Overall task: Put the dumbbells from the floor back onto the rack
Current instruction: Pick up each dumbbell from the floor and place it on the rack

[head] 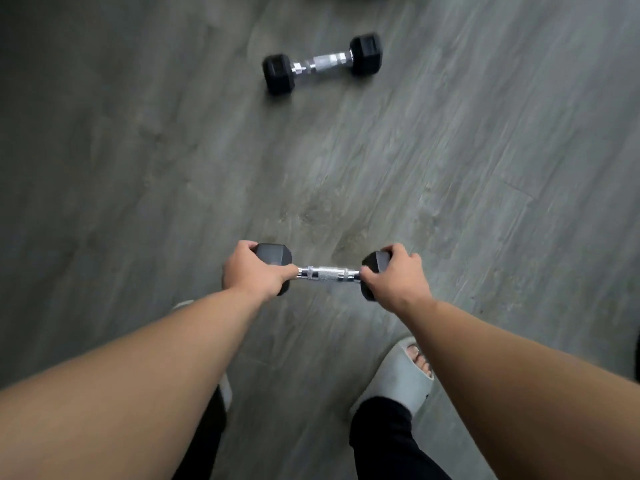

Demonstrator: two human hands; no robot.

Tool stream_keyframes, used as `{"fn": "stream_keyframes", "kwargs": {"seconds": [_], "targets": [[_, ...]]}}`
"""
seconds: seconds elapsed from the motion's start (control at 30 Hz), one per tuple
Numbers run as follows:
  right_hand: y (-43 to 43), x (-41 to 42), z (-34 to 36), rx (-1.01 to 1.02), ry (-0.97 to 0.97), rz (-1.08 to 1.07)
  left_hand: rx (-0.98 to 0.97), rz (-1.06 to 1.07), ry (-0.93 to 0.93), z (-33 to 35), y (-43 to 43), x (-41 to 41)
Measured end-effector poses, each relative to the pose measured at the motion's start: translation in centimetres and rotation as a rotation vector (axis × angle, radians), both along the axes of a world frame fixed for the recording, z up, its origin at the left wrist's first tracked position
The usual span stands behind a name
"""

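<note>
A black hex dumbbell with a chrome handle (327,273) is held crosswise in front of me, above the grey floor. My left hand (254,271) wraps its left head and my right hand (394,277) wraps its right head; the handle between them is bare. A second black hex dumbbell (322,64) lies on the floor farther ahead, slightly tilted, apart from both hands. The rack is not in view.
Grey wood-look floor (138,168) fills the view. My feet in pale slides (398,379) and dark trouser legs stand below the held dumbbell. A dark edge of something shows at the top of the frame.
</note>
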State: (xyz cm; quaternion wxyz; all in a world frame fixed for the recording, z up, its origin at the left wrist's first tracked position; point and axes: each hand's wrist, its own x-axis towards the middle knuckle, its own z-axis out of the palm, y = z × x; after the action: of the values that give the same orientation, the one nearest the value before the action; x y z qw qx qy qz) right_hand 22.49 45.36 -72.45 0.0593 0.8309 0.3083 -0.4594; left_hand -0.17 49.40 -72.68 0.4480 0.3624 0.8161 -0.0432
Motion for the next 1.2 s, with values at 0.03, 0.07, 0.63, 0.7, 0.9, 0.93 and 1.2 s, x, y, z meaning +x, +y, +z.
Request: {"fn": "stream_keyframes", "kwargs": {"seconds": [0.03, 0.07, 0.63, 0.7, 0.9, 0.93, 1.2], "targets": [[0.7, -1.1, 2.0, 0.032, 0.0, -0.031, 0.025, 0.008, 0.013, 2.1, 1.3, -1.0], [1.4, -2.2, 4.1, 0.065, 0.006, -0.066, 0.051, 0.008, 0.019, 4.4, 2.7, -2.1], [15.4, -32.4, 45.7, 0.245, 0.328, -0.045, 0.345, 0.023, 0.202, 50.9, 14.6, -32.4], [16.6, -37.0, 49.9, 0.248, 0.366, -0.028, 0.383, 0.013, 0.241, 55.9, 15.4, -36.6], [19.4, -50.3, 58.3, 0.188, 0.494, -0.02, 0.383, -0.018, 0.377, 66.7, 18.0, -49.0], [19.9, -52.2, 58.9, 0.175, 0.512, -0.027, 0.379, -0.034, 0.4, 67.9, 18.6, -50.8], [25.4, -63.1, 58.3, 0.103, 0.609, -0.082, 0.409, -0.184, 0.525, 70.9, 25.1, -59.9]]}}
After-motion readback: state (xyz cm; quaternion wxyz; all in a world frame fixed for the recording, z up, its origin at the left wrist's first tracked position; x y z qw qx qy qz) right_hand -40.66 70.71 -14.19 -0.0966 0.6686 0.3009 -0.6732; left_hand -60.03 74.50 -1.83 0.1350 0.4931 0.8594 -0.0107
